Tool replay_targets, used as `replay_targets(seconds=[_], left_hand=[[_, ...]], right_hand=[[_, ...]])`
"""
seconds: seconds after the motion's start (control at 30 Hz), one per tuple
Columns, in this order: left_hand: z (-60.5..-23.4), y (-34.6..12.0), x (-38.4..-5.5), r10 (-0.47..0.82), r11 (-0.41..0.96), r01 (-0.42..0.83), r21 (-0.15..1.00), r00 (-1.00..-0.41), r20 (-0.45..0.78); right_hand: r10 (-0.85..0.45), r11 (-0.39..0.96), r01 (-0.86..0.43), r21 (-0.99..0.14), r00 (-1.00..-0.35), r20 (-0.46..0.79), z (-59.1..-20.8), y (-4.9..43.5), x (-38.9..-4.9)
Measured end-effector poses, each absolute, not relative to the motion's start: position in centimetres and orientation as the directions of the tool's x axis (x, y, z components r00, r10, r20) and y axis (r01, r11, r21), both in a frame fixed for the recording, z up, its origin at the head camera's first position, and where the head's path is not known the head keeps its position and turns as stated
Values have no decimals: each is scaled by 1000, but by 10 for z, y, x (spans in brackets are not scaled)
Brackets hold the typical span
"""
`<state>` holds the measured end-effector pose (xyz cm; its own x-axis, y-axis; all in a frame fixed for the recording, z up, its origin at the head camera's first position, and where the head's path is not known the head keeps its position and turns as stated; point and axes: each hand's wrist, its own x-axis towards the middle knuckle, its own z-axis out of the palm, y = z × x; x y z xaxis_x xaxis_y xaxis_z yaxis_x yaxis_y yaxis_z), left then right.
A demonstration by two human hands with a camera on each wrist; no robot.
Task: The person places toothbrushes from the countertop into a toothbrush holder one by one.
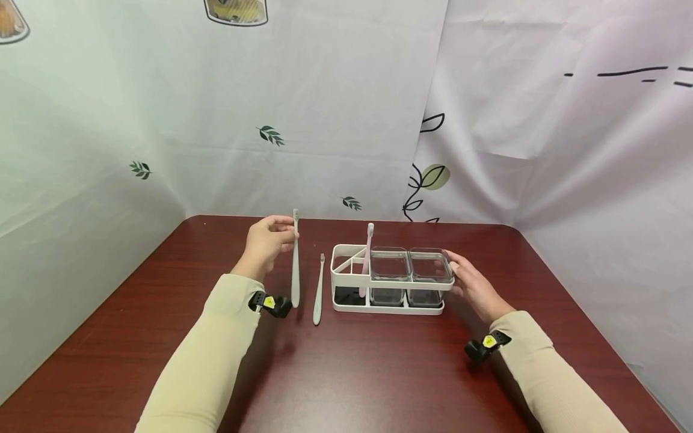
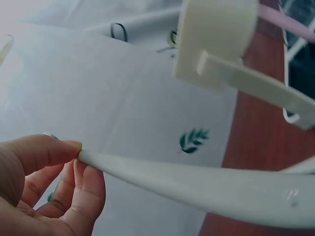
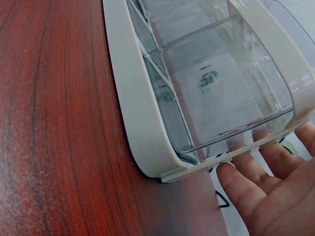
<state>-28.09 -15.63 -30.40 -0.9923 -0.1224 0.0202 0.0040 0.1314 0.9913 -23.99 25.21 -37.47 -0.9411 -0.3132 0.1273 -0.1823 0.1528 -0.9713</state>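
My left hand (image 1: 263,243) pinches a white toothbrush (image 1: 295,270) near its head, between thumb and fingertips, and holds it upright with the handle end down. In the left wrist view its pale handle (image 2: 211,189) runs across to the right. A second white toothbrush (image 1: 319,291) lies on the table between that hand and a white two-tier holder (image 1: 392,310). A pink toothbrush (image 1: 367,252) stands tilted in the holder's left part. My right hand (image 1: 479,287) touches the holder's right end, its fingers (image 3: 275,160) extended along the end frame.
Two clear square cups (image 1: 390,264) sit side by side in the holder's right part. The dark red wooden table (image 1: 373,373) ends at the back against a white printed cloth (image 1: 325,108). Small divided slots (image 1: 352,261) show at the holder's upper left.
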Motion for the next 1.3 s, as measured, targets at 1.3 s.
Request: replay_targets(seconds=[1.3], left_hand=[[-279, -108, -255, -381, -475, 287, 832, -919, 99]], right_hand=[[-314, 167, -170, -971, -943, 111, -377, 253, -242]])
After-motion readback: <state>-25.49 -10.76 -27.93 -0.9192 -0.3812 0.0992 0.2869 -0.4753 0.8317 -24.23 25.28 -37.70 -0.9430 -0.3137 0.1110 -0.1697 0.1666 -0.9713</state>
